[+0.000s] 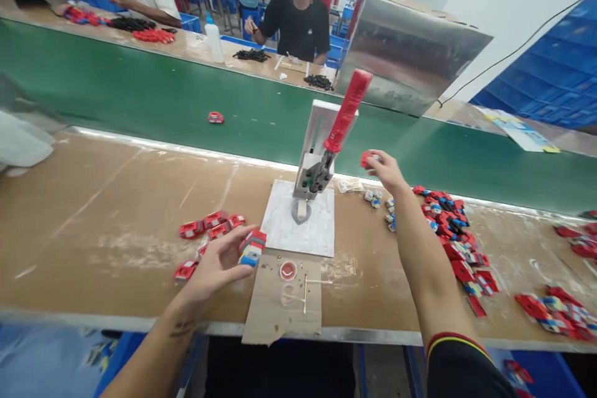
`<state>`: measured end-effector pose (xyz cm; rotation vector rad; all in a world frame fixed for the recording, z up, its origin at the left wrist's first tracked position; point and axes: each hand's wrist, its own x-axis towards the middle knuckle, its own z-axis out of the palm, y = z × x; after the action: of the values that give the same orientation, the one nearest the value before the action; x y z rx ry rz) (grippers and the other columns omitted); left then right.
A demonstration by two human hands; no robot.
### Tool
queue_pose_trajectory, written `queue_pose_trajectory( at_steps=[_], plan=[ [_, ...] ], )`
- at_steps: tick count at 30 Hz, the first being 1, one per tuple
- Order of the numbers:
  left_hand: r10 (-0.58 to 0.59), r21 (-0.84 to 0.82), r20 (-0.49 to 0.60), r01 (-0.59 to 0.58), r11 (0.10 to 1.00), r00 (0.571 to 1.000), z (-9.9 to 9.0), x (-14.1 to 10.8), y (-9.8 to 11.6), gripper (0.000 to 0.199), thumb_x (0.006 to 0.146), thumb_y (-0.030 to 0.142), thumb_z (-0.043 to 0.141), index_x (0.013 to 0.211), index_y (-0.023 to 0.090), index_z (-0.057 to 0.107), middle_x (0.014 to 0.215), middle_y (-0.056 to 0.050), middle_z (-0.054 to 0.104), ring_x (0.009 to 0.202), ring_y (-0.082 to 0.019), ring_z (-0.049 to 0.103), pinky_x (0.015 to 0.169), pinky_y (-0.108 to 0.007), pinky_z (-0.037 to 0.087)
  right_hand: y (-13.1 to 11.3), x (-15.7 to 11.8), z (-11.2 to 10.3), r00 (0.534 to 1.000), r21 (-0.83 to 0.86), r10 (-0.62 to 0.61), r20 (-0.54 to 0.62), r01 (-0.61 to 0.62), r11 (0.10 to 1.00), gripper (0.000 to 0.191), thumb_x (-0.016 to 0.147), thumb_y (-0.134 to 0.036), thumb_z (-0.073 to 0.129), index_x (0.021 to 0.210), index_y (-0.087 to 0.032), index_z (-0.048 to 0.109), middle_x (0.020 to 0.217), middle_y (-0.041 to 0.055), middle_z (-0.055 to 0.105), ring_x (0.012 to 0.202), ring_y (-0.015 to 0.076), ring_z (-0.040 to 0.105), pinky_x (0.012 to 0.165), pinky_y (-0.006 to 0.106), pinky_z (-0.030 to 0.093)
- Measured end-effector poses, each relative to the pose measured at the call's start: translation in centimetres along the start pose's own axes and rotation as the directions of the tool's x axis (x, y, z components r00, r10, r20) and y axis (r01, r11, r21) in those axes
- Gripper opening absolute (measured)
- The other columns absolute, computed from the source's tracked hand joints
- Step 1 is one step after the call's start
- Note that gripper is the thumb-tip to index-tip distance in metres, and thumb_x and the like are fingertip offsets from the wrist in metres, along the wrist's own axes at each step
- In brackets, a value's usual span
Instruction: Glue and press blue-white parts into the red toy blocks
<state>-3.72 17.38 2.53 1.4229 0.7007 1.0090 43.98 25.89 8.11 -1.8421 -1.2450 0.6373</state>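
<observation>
My left hand (224, 264) is closed on a red, blue and yellow toy car part (252, 247), held just left of the press plate. My right hand (385, 169) reaches out beyond the lever press (313, 177), near the edge of the green belt. Its fingertips pinch a small red toy part (366, 159), partly covered by the fingers. The press has a red handle (349, 111) that stands raised, over a white base plate (298, 242). Beside my left hand lie several red car bodies (215, 219).
A large pile of red toy parts (450, 224) lies to the right, with small grey-blue pieces (372, 199) nearby. Cardboard (265, 308) in front holds a small dish of red liquid (288, 270) and cotton swabs (305, 295). One red toy car (215, 117) sits on the green belt (153, 99). Co-workers sit opposite.
</observation>
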Motion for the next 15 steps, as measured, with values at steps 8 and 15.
queue_pose_trajectory(
  at_steps=[8,15],
  plan=[
    [0.238,0.391,0.092,-0.255,0.885,0.967,0.8,4.3,0.1,0.035,0.084,0.024,0.08,0.118,0.02,0.073,0.111,-0.01,0.077,0.102,-0.025,0.079,0.09,-0.037,0.07,0.2,6.4,2.0,0.994,-0.415,0.09,0.067,-0.054,0.908,0.049,0.091,-0.034,0.083,0.131,-0.011,0.067,0.138,0.0236,0.068,0.127,0.0348,0.067,0.112,0.053,0.054],
    [0.298,0.371,0.183,-0.347,0.861,0.937,3.6,11.0,-2.6,0.038,0.083,0.014,0.071,0.121,0.018,0.074,0.135,-0.014,0.064,0.115,-0.022,0.074,0.083,-0.03,0.069,-4.0,-1.3,-1.1,0.86,-0.191,-0.483,-0.164,0.453,0.871,0.056,0.105,-0.058,0.054,0.153,-0.029,0.048,0.145,0.0139,0.061,0.112,0.0253,0.071,0.085,0.04,0.062]
  ],
)
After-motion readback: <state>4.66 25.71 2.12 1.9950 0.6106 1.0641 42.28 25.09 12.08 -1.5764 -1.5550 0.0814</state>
